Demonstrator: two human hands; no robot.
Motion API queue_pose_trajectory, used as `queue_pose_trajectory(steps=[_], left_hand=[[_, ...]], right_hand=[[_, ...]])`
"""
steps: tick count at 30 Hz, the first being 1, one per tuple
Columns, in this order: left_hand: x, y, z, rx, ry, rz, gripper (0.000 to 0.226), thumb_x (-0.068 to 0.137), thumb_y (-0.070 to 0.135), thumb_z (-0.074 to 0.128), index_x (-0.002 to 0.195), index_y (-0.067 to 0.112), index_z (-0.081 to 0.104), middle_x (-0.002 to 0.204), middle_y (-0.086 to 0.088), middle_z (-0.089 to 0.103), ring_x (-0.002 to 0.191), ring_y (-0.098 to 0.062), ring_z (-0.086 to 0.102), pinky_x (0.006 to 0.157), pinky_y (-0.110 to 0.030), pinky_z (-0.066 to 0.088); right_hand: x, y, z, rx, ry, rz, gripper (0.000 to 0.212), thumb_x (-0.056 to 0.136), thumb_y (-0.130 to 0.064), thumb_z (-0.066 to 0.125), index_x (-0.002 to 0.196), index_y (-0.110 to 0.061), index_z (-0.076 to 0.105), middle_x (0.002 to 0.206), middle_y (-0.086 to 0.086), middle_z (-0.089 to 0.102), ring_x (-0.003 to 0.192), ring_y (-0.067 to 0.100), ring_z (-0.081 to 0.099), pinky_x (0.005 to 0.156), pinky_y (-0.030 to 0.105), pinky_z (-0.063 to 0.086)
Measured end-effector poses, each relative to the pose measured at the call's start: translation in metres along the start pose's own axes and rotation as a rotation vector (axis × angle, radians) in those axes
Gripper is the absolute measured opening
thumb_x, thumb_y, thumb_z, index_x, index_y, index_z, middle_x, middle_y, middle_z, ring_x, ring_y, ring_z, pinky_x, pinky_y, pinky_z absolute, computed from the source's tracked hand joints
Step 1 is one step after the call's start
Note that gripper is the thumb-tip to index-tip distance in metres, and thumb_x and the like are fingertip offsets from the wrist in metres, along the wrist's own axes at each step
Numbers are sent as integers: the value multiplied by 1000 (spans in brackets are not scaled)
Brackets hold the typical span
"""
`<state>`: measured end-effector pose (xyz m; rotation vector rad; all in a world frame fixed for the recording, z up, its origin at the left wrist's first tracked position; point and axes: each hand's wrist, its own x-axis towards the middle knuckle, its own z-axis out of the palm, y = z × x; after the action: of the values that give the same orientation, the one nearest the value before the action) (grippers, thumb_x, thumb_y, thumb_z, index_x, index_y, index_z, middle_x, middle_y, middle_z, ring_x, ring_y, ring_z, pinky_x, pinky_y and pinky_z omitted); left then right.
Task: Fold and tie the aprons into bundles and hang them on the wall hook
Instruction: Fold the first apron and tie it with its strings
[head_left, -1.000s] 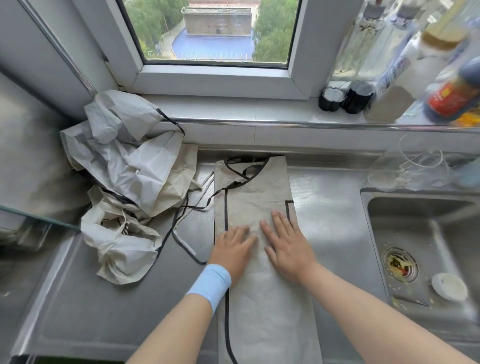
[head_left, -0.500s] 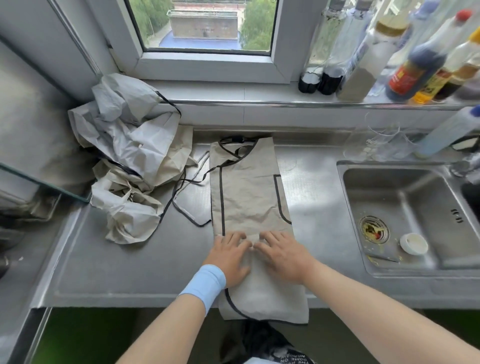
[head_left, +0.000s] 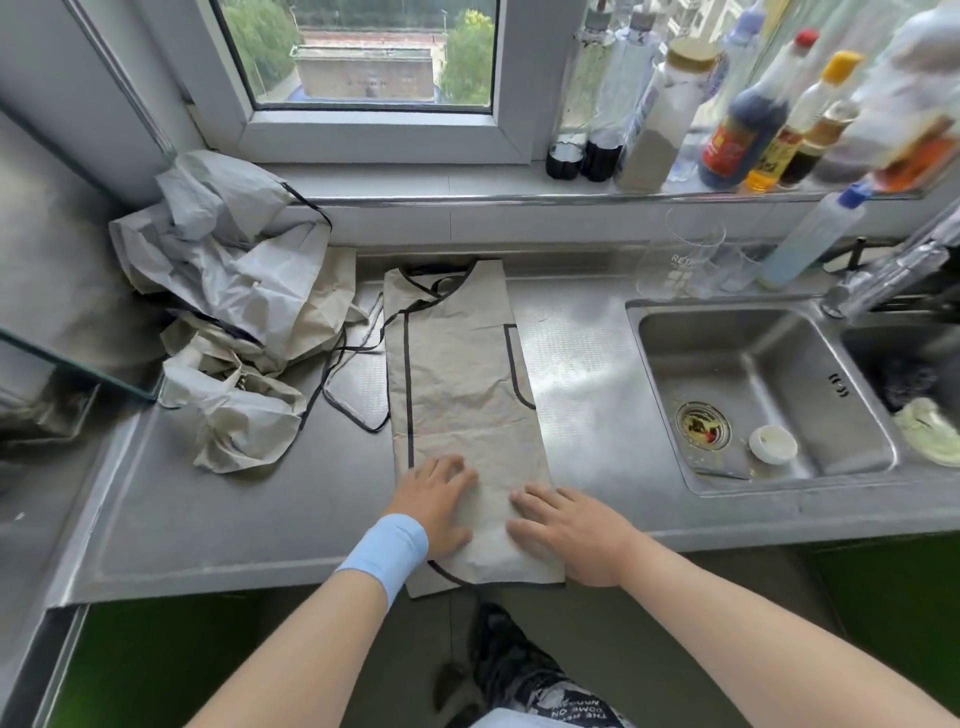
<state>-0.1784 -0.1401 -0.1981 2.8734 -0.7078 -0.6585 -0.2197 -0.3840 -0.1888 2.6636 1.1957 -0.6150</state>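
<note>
A beige apron (head_left: 460, 374) with dark piping lies folded lengthwise into a long strip on the steel counter (head_left: 208, 514). Its bottom end hangs slightly over the front edge. My left hand (head_left: 439, 501), with a blue wristband, lies flat on the strip's near left part. My right hand (head_left: 569, 530) lies flat on its near right part, fingers spread. The apron's dark ties (head_left: 345, 384) trail off to the left. A crumpled heap of other aprons (head_left: 228, 322) sits at the back left. No wall hook is in view.
A sink (head_left: 758, 395) with a white cap (head_left: 772, 443) in it is at the right. Clear glasses (head_left: 685, 260) stand behind it. Several bottles (head_left: 737, 130) line the window sill. A glass panel edge (head_left: 78, 358) juts in at the left.
Both hands have slid along the strip toward me, from its middle to its near end. The right hand has drawn apart from the left toward the strip's right edge.
</note>
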Motion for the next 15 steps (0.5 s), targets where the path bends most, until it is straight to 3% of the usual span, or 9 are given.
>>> queue_pose_trajectory(steps=[2, 4, 6, 9, 12, 15], left_hand=[[-11, 11, 2, -114, 4, 42, 71, 76, 63, 55, 138, 31, 38, 142, 6, 33, 133, -19, 29, 111, -36, 27], [-20, 20, 0, -263, -24, 31, 71, 74, 75, 50, 132, 34, 43, 133, 11, 38, 126, -15, 35, 105, -36, 34], [-27, 24, -9, -376, -56, 30, 77, 67, 80, 54, 131, 38, 40, 130, 16, 38, 119, -13, 42, 96, -35, 41], [-31, 19, -26, -292, -134, 39, 88, 61, 71, 66, 133, 34, 32, 126, 14, 40, 105, -17, 53, 84, -35, 48], [-24, 6, -29, -332, -60, -57, 45, 78, 34, 60, 119, 31, 41, 113, 3, 56, 97, -26, 58, 82, -37, 51], [-15, -9, -37, -478, 25, -203, 15, 87, 22, 51, 102, 23, 52, 93, 0, 61, 86, -25, 58, 72, -31, 45]], right_hand=[[3, -1, -3, 95, 90, 11, 47, 87, -38, 57, 130, -21, 50, 144, 7, 46, 132, 29, 45, 100, 40, 44], [8, -3, -12, 175, 140, 48, 34, 92, -41, 50, 117, -21, 59, 121, 1, 62, 110, 24, 60, 89, 36, 46], [14, -4, -29, 284, 168, 148, 24, 95, -36, 49, 109, -20, 61, 103, -1, 67, 91, 24, 63, 74, 35, 43], [24, 1, -53, 498, 282, 323, 20, 98, -35, 50, 83, -22, 50, 74, -4, 60, 69, 22, 52, 62, 33, 34], [32, 12, -69, 693, 334, 430, 27, 99, -41, 50, 79, -23, 47, 68, -6, 53, 69, 22, 52, 62, 35, 36], [36, 21, -83, 845, 315, 430, 24, 94, -51, 53, 98, -28, 56, 78, -10, 60, 74, 13, 57, 70, 33, 44]])
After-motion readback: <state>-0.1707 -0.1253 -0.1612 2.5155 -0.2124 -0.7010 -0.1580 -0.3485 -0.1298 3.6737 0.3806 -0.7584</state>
